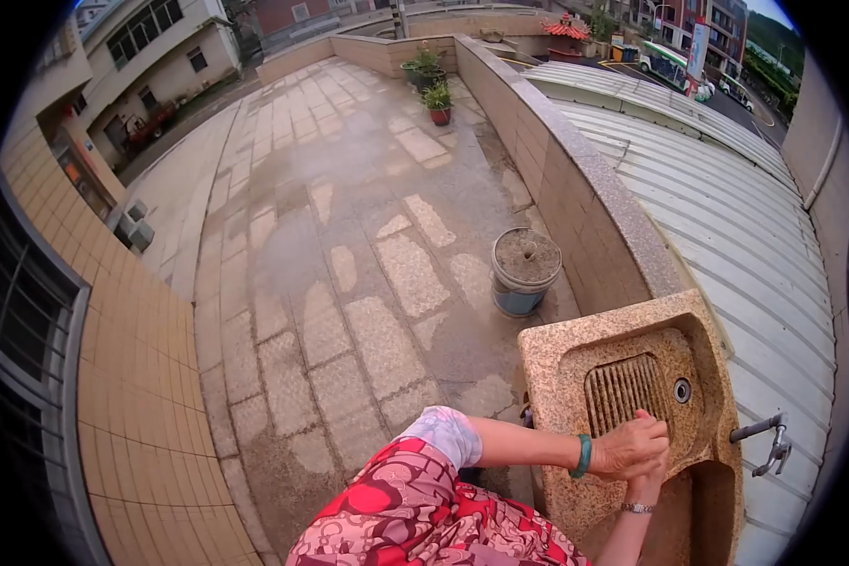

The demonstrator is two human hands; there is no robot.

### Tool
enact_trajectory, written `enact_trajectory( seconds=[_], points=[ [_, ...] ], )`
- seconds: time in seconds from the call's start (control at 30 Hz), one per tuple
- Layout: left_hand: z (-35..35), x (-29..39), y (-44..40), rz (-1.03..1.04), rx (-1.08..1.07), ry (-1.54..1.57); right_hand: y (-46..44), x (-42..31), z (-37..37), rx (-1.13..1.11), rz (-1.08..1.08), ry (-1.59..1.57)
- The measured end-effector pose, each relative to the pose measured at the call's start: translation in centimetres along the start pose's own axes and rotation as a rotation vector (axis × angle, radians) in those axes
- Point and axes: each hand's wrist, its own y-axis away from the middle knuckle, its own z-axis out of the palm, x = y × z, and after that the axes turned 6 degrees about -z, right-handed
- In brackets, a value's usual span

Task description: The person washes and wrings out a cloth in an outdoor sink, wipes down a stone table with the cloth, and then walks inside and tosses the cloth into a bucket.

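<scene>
My left hand [629,447], with a green bangle [583,456] at its wrist, is closed around my right hand [647,485]. A metal-banded watch or bracelet [638,508] circles my right wrist. Most of the right hand's fingers are hidden behind the left hand. Both hands are pressed together above a speckled stone sink [547,377], near its ribbed washboard [623,391]. No object shows between them. To their right, a metal tap [775,451] stands at the sink's edge; I cannot make out any water running from it.
Beyond the sink, a bucket of soil [526,269] stands on the damp stone paving [401,274]. A low tiled wall [575,179] runs along the right, with a corrugated metal roof [707,217] behind it. Potted plants [437,102] stand farther off. A barred window [28,349] is at left.
</scene>
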Motion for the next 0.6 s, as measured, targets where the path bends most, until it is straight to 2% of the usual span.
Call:
enact_trajectory(
  seconds=[0.07,0.13,0.2,0.27,0.33,0.4,0.47,0.53,0.6],
  points=[
    [-2.7,0.5,1.0,-0.112,0.158,0.110,0.2,-0.5,1.1,-0.058,0.015,-0.063],
    [-4.8,0.6,2.5,-0.172,0.137,0.093,-0.6,-1.1,2.7,-0.089,0.184,-0.440],
    [-5.7,0.7,4.1,-0.408,0.281,0.213,-0.2,-1.9,4.7,-0.189,0.137,-0.427],
    [-6.4,0.2,6.1,-0.461,0.375,0.175,1.8,-3.3,8.5,-0.350,0.089,-0.262],
    [-7.0,-0.9,8.0,-0.813,0.586,0.325,3.8,-3.5,11.5,-0.489,0.217,-0.255],
    [-8.4,-1.8,11.1,-0.854,0.710,0.302,4.7,-2.7,12.5,-0.793,0.457,-0.178],
    [-10.0,-0.5,13.7,-0.909,0.828,0.277,5.3,-0.4,13.4,-0.899,0.494,-0.032],
    [-11.2,1.4,16.1,-1.019,0.769,0.300,5.7,1.3,14.1,-0.928,0.461,-0.016],
    [-11.6,2.4,18.9,-0.948,0.764,0.272,5.7,2.9,15.9,-0.917,0.392,-0.032]
  ],
)
